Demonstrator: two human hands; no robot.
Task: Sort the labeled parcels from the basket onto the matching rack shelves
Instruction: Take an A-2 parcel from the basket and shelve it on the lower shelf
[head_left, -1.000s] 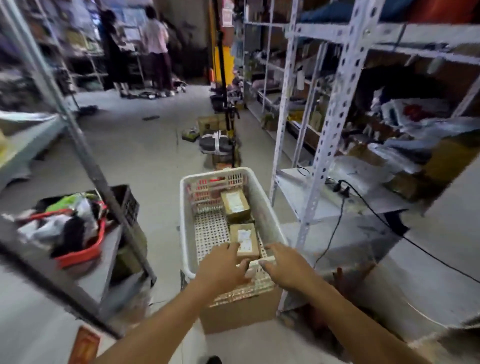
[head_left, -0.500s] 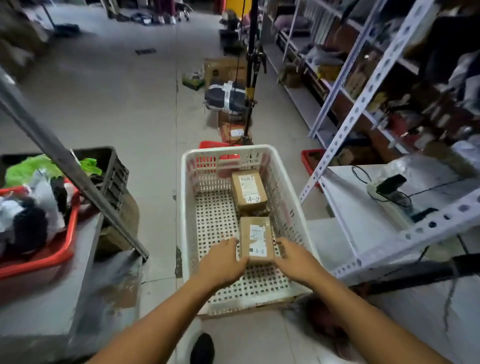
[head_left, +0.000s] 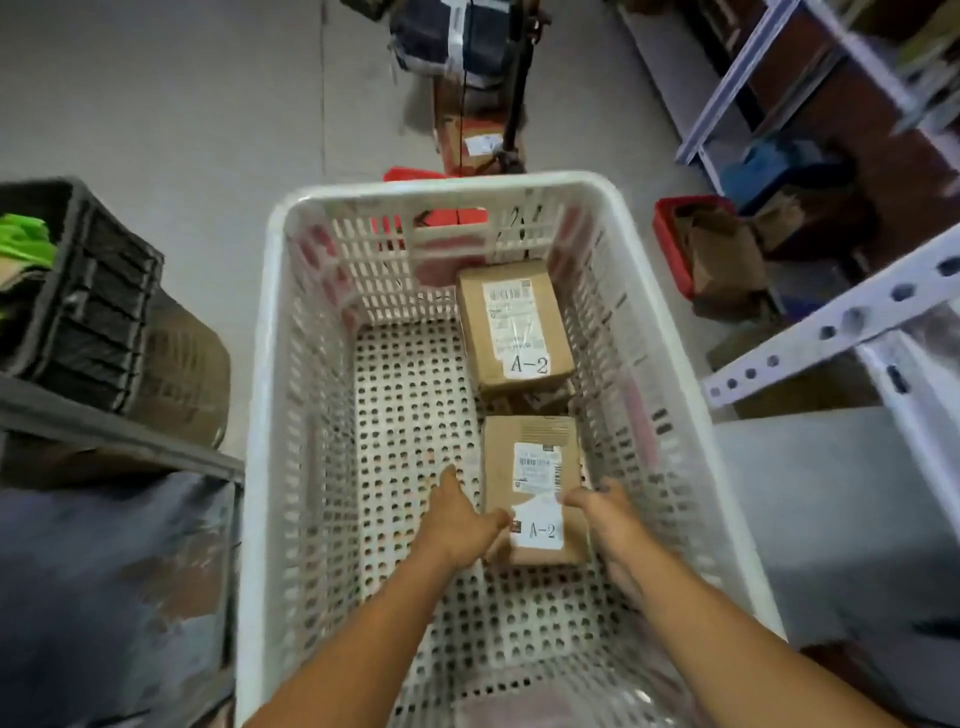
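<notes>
Head view: the white basket fills the middle, its perforated floor bare left of the two parcels. The far parcel sits toward the basket's far wall; the near parcel, marked A-2, lies with its long axis running away from the person. The left hand and right hand clasp its near end from either side, equally close. Above the basket is open room to lift.

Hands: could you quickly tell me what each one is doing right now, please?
Left hand: grips the near parcel.
Right hand: grips the same parcel.
</notes>
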